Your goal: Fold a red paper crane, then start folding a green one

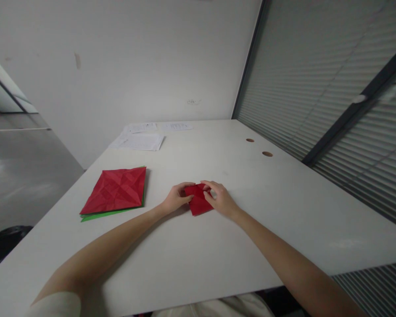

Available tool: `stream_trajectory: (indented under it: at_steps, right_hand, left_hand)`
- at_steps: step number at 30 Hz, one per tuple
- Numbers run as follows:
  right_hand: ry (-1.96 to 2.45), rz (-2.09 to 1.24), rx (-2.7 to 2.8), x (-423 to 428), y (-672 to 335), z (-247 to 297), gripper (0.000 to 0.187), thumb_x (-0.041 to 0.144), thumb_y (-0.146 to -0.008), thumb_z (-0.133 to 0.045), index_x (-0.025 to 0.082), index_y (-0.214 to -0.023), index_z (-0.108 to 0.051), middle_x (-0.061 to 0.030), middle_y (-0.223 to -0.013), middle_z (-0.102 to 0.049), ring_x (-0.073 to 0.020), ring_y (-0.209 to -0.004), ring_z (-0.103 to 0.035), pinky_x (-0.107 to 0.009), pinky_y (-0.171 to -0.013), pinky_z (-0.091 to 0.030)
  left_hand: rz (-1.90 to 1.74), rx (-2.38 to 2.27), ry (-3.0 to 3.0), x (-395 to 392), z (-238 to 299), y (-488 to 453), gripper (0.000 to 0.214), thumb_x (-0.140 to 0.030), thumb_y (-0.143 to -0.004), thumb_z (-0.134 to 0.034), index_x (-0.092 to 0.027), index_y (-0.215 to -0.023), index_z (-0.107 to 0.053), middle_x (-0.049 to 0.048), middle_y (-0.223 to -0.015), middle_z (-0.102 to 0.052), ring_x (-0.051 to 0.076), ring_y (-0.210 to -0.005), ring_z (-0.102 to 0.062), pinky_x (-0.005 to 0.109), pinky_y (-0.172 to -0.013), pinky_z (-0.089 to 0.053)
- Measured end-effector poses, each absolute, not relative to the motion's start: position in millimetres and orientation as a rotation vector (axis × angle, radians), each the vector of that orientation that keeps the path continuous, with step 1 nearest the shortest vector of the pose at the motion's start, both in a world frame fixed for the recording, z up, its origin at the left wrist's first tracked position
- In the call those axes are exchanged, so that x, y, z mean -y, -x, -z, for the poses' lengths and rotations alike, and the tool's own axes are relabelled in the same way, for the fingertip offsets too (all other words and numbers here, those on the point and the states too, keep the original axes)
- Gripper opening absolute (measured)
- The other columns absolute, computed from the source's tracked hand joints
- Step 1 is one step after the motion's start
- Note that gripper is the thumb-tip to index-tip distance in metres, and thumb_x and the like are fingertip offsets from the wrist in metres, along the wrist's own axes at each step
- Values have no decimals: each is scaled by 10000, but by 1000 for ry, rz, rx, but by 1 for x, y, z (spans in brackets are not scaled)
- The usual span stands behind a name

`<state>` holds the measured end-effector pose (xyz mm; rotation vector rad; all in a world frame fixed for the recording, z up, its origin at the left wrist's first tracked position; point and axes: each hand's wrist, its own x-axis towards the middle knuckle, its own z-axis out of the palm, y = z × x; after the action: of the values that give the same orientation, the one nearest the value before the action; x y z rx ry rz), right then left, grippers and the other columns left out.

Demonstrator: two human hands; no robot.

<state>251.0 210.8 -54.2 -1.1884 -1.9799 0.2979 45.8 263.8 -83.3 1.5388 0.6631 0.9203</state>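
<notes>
Left hand point(177, 197) pinches folded red paper point(199, 204). Right hand point(223, 201): grip unclear. Likely light, easily creased; edges suit holding.

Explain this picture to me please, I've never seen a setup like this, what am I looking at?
There's no machine here, just a person working bare-handed. The single picture comes from a camera worn on their head, looking forward and down. The left hand and right hand both touch a small red paper; whether they pinch it is hard to tell. On the white table, to the left, lies a creased red sheet over something green. Beyond it, near the wall, lie white printed papers.
</notes>
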Motion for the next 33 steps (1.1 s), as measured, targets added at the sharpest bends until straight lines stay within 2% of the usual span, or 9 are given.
stream_trajectory:
  at_steps: [6, 12, 18, 21, 25, 30, 33]
  right_hand:
    - [1113, -587, 1801, -217, -251, 62, 326, 206, -850, -537, 218, -1171, -595, -53, -954, -646, -161, -829, -616, -319, -753, -532]
    - [1083, -702, 1736, -224, -255, 71, 294, 263, -837, -601, 216, -1126, -618, -48, -951, -618, -152, -822, -604, -306, -734, -530]
    - [1090, -651, 1857, -216, -254, 63, 507, 267, -735, -737, 235, -1216, -578, -45, -982, -583, -148, -772, -574, -322, -719, -526]
    - [1095, -608, 1902, -213, -251, 60, 475, 199, -773, -660, 247, -1235, -562, -44, -982, -588, -147, -777, -569, -325, -740, -525]
    - [1106, -679, 1758, -218, -252, 65, 447, 154, -812, -518, 231, -1252, -531, -37, -949, -612, -125, -749, -594, -293, -736, -520]
    - [1094, -884, 1542, -227, -257, 73, 533, 199, -806, -492, 249, -1334, -431, -10, -891, -603, -101, -602, -566, -237, -567, -487]
    - [1068, -869, 1630, -228, -260, 72, 506, 190, -829, -484, 273, -1328, -468, -29, -986, -582, -94, -609, -552, -252, -579, -506]
  left_hand:
    - [-952, -638, -1378, -265, 84, -46, 656, -277, -686, -775, -138, -1276, -524, 92, -981, -706, 186, -829, -652, 321, -773, -510]
    - [-971, -660, -1290, -266, 83, -47, 389, -340, -686, -777, -101, -976, -676, 114, -986, -724, 223, -864, -659, 343, -815, -498]
    - [-957, -637, -1285, -266, 81, -46, 392, -326, -686, -783, -97, -982, -667, 111, -963, -723, 205, -827, -652, 324, -781, -500]
    - [-955, -603, -1286, -266, 82, -46, 426, -308, -708, -766, -109, -1063, -641, 111, -999, -707, 194, -865, -645, 320, -810, -495]
    - [-993, -592, -1366, -265, 83, -45, 519, -280, -756, -718, -190, -1243, -562, 61, -979, -684, 171, -886, -634, 329, -839, -489]
    - [-995, -599, -1671, -266, 80, -43, 239, -286, -779, -703, -165, -985, -717, 113, -1061, -678, 221, -1013, -608, 374, -973, -429]
    - [-918, -609, -1583, -266, 79, -42, 396, -264, -737, -744, -151, -1112, -683, 131, -1157, -665, 248, -1060, -606, 396, -977, -440]
